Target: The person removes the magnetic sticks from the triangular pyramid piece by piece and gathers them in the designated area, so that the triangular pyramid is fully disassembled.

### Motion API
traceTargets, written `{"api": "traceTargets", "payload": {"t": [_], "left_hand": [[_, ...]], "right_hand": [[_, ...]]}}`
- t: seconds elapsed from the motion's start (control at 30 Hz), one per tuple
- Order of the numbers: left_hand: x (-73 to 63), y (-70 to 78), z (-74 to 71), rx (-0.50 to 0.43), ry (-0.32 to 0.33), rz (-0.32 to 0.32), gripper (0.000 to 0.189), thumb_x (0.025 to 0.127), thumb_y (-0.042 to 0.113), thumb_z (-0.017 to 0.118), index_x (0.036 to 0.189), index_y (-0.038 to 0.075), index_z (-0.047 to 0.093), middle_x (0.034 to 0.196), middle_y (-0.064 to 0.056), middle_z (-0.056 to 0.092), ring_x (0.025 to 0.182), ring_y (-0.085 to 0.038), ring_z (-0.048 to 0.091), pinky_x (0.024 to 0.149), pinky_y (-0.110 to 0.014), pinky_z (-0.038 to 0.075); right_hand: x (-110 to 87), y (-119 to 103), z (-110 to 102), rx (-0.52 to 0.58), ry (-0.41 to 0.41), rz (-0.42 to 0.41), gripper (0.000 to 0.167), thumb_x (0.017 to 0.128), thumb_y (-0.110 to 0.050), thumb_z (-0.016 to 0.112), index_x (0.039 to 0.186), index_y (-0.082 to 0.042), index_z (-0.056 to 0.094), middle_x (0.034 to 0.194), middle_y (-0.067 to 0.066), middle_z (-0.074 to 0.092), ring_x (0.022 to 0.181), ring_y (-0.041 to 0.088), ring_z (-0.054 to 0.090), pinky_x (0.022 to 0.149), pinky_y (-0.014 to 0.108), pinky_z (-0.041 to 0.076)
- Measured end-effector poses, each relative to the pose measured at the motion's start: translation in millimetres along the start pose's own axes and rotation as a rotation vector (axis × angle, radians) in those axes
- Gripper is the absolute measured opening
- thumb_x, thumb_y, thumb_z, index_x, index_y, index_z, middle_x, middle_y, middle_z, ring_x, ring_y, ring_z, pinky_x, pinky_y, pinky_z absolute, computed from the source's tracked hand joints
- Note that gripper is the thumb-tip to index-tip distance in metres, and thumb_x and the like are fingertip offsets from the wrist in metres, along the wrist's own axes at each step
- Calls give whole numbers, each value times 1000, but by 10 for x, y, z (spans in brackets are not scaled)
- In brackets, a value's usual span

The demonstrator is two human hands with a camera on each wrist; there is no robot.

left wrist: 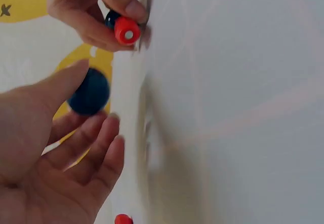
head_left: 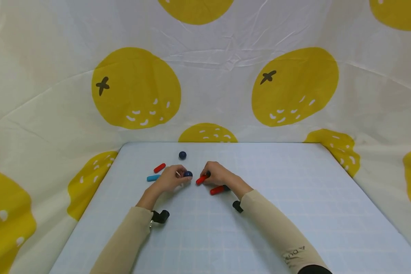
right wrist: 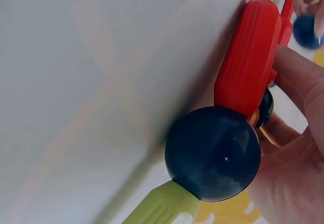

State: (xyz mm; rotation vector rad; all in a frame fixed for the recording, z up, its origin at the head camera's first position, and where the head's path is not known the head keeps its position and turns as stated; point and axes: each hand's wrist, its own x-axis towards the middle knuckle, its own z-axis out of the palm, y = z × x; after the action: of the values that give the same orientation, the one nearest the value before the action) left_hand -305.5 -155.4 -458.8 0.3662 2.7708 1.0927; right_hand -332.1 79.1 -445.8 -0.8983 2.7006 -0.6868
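My left hand (head_left: 171,178) pinches a dark blue ball (left wrist: 90,92) between thumb and fingertips, close over the table. Facing it, my right hand (head_left: 216,173) grips a red stick (head_left: 202,180) joined to a dark ball (right wrist: 266,107). The stick's free end, with a round silver tip, points toward the left hand. Beneath my right wrist lies another red stick (right wrist: 248,57) attached to a large-looking dark blue ball (right wrist: 212,153); a yellow-green stick (right wrist: 164,206) extends from that ball's other side. A short gap separates the left hand's ball from the held red stick.
Beyond the left hand, a loose dark blue ball (head_left: 182,155) sits on the pale checked table (head_left: 198,236). A red stick (head_left: 159,168) and a light blue stick (head_left: 153,177) lie to its left. A cloth with yellow fruit prints (head_left: 137,87) hangs behind the table.
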Motion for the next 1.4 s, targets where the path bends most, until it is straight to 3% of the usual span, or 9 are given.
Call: {"api": "traceTargets", "payload": {"t": [0.1, 0.2, 0.37, 0.63, 0.83, 1.07, 1.23, 1.4], "left_hand": [[135, 23, -47, -6, 84, -30, 42, 93, 34, 77, 122, 5, 65, 97, -9, 63, 90, -24, 58, 74, -32, 52], [260, 30, -40, -4, 124, -86, 43, 95, 34, 75, 124, 4, 62, 99, -11, 61, 93, -26, 55, 75, -33, 50], [387, 24, 9, -2, 151, -185, 42, 97, 31, 73, 125, 3, 59, 99, -14, 56, 99, -30, 51, 82, -38, 46], [424, 25, 15, 25, 148, -234, 44, 97, 32, 72, 127, 3, 58, 104, -17, 57, 99, -31, 53, 87, -42, 48], [409, 11, 6, 26, 147, -214, 50, 95, 32, 75, 130, 3, 55, 101, -16, 58, 94, -30, 53, 82, -39, 48], [274, -37, -42, 65, 139, -191, 63, 91, 38, 79, 139, 7, 51, 104, -16, 60, 92, -29, 55, 80, -37, 50], [105, 30, -34, 78, 104, -156, 68, 90, 40, 79, 141, 7, 50, 110, -15, 60, 94, -29, 56, 82, -39, 52], [-7, 120, 100, 94, 24, -73, 51, 91, 38, 78, 129, 8, 61, 104, -9, 63, 93, -24, 56, 82, -36, 51]], "right_hand": [[-8, 14, -6, -3, 3, -6, 20, 90, -9, 80, 109, -7, 79, 108, 5, 68, 99, 19, 57, 90, 35, 51], [-15, 24, -6, -6, 6, -24, 20, 89, -9, 80, 110, -6, 79, 108, 7, 68, 99, 20, 58, 91, 35, 51], [-27, 44, 14, -15, 15, -50, 21, 90, -9, 79, 111, -6, 78, 109, 7, 69, 101, 19, 60, 91, 34, 51], [-4, 39, 13, -1, 7, -22, 23, 90, -9, 79, 113, -6, 78, 111, 7, 67, 103, 20, 59, 94, 34, 50], [-49, 38, -28, -10, 1, -25, 28, 91, -12, 78, 119, -7, 76, 120, 9, 66, 112, 23, 59, 101, 37, 48], [-188, 49, -143, 6, 25, 30, 52, 94, -25, 76, 140, -4, 60, 140, 14, 55, 131, 31, 51, 112, 46, 41], [-211, 90, -190, 29, 85, 112, 47, 99, -27, 70, 136, 1, 61, 127, 16, 63, 115, 29, 59, 102, 44, 48], [-165, 135, -156, 43, 97, 161, 36, 99, -28, 69, 122, -1, 68, 107, 11, 69, 94, 22, 61, 88, 39, 53]]}}
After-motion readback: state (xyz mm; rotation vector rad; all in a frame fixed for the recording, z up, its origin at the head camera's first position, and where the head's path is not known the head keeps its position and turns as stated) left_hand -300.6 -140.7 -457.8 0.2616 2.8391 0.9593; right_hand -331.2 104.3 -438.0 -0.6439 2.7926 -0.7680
